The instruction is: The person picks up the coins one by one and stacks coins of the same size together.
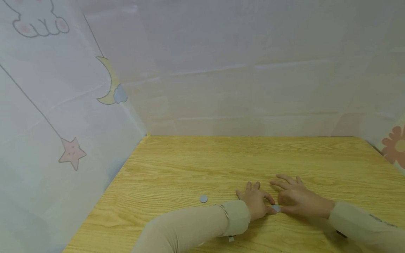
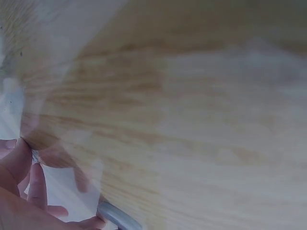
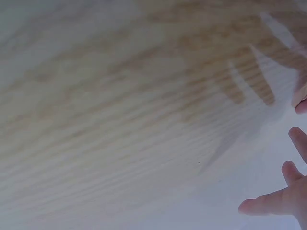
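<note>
Both hands meet over the right half of the table around a small round grey disc. My left hand pinches its left side between thumb and index finger, the other fingers spread. From the right, my right hand holds the disc's near right edge with thumb and bent index finger, its remaining fingers held out. In the left wrist view the left fingers close on a small pale piece. The right wrist view catches spread right fingers at its edge, with the disc out of sight.
A second grey disc lies flat on the wood-grain table, left of my left hand. A rounded grey edge appears low in the left wrist view. Pale printed sheets rise behind and beside the table.
</note>
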Demonstrator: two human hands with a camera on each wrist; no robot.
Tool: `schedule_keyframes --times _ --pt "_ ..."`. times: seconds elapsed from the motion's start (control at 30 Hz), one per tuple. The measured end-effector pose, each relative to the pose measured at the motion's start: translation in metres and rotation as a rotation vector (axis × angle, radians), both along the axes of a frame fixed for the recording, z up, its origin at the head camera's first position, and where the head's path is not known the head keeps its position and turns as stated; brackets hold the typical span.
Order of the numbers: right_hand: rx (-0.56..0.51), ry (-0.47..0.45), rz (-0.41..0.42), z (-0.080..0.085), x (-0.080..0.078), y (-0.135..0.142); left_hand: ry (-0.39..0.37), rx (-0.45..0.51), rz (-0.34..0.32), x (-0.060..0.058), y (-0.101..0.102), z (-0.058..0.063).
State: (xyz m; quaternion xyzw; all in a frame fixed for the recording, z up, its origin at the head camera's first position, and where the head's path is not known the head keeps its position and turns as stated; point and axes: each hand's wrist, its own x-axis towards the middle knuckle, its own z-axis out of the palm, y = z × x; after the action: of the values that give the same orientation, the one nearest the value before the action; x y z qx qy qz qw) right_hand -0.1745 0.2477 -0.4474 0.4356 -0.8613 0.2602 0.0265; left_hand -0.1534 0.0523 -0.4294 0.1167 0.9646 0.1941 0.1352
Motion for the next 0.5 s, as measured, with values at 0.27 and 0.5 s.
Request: schedule_keyframes --times 0.27,0.5 --pt "0.035 0.015 0.012 -0.0003 -0.0027 -0.0024 -0.009 0.002 -0.001 -0.0014 0.0 -0.0015" --pt "0.041 0.042 0.004 -0.0013 -0.0033 -0.0044 -0.002 -0.02 -0.013 -0.001 -0.0003 0.0"
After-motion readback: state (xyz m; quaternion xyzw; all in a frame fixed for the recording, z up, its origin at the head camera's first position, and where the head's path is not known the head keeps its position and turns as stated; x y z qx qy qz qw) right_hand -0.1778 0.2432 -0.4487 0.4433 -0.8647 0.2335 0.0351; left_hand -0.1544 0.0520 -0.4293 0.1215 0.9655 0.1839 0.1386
